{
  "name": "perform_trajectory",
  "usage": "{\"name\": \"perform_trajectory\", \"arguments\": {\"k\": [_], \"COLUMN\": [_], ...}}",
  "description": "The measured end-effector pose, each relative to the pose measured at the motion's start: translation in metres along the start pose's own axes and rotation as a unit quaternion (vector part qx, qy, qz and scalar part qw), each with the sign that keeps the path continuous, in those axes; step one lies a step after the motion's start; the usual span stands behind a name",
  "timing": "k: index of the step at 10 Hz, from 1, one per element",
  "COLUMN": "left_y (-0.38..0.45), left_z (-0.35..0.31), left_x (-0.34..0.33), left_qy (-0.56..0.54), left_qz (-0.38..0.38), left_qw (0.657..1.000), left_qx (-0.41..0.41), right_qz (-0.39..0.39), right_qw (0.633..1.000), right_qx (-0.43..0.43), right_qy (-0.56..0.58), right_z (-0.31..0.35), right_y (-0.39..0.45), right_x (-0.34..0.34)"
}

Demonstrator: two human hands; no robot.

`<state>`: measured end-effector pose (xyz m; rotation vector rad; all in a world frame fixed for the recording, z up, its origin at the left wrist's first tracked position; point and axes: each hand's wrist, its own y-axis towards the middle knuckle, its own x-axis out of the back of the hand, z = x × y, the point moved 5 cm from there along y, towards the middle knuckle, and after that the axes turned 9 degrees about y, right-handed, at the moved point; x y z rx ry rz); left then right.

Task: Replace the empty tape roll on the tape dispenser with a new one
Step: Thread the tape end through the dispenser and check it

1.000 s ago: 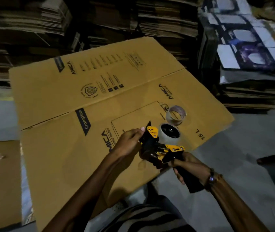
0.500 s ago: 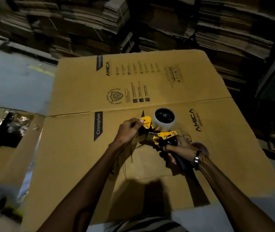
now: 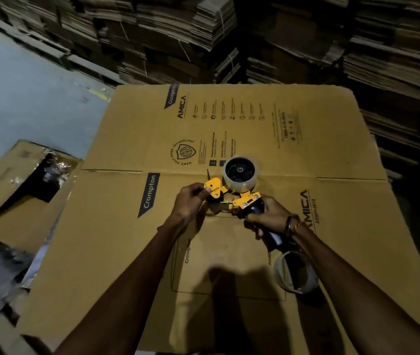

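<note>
**Both hands on the dispenser, new roll seated, empty core by your right forearm**

You hold the tape dispenser (image 3: 232,198) above a flattened cardboard box (image 3: 332,155) that lies spread before you. Your right hand (image 3: 268,216) is wrapped around the dark handle, fingers closed tight on it, with the handle's end sticking out below your palm toward your wrist. A bracelet (image 3: 292,225) sits on that wrist. Your left hand (image 3: 191,201) comes in from the other side and pinches the yellow front plate of the dispenser between thumb and fingertips, closed on that end of the tool. So the dispenser lies between your two hands, its yellow frame bridging from the left fingertips to the right fist.

The new tape roll (image 3: 240,176) sits on the dispenser's hub at the far side of the frame, beyond both hands, with its open face turned up toward you and the black hub visible inside it. It touches neither hand.

The empty tape roll (image 3: 294,275) lies on the cardboard close to you, just beside and partly under your right forearm, well apart from the dispenser.

To your left an open carton (image 3: 24,180) rests on the floor, with something shiny inside. Stacks of flattened cardboard (image 3: 178,34) rise behind the box.
</note>
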<state>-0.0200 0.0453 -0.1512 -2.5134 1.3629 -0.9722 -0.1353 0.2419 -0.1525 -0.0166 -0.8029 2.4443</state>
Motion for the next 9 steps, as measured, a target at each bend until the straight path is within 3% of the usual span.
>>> {"name": "perform_trajectory", "arguments": {"k": [2,4,7,9], "left_y": [-0.002,-0.004,-0.003,0.003], "left_z": [0.006,0.001,-0.017,-0.097], "left_x": [-0.006,-0.007,0.011,0.052], "left_qy": [-0.014,-0.002,0.126,0.258], "left_qz": [-0.008,-0.007,-0.048,-0.137], "left_qw": [1.0,1.0,0.989,0.929], "left_qx": [0.011,0.006,-0.054,-0.225], "right_qz": [-0.018,-0.093,-0.166,-0.215], "right_qw": [0.999,0.965,0.945,0.916], "right_qx": [0.004,0.03,0.063,0.147], "right_qy": [-0.032,-0.244,-0.274,-0.305], "right_z": [-0.013,-0.009,0.017,0.087], "right_y": [0.01,0.008,-0.017,-0.025], "right_x": [0.005,0.011,0.017,0.033]}}
